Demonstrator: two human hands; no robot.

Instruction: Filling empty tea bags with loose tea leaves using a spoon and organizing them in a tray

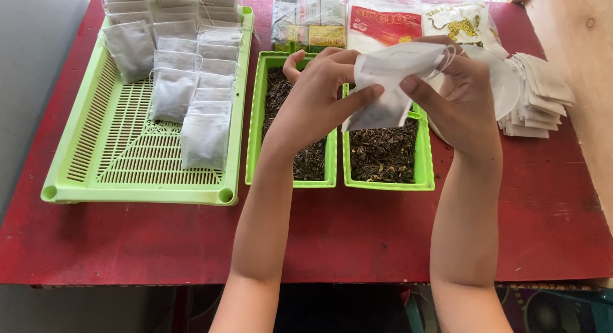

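Note:
My left hand and my right hand together hold a small white paper bag above two green trays. My left fingers pinch its left side; my right fingers grip its top right corner, by the drawstring. Beneath it, the right green tray holds dark loose tea leaves. The left green tray, also with tea leaves, lies partly under my left wrist.
A large slotted green basket on the left carries several filled white bags in rows. A stack of empty white bags and a white plate lie at the right. Printed packets sit at the far edge of the red table.

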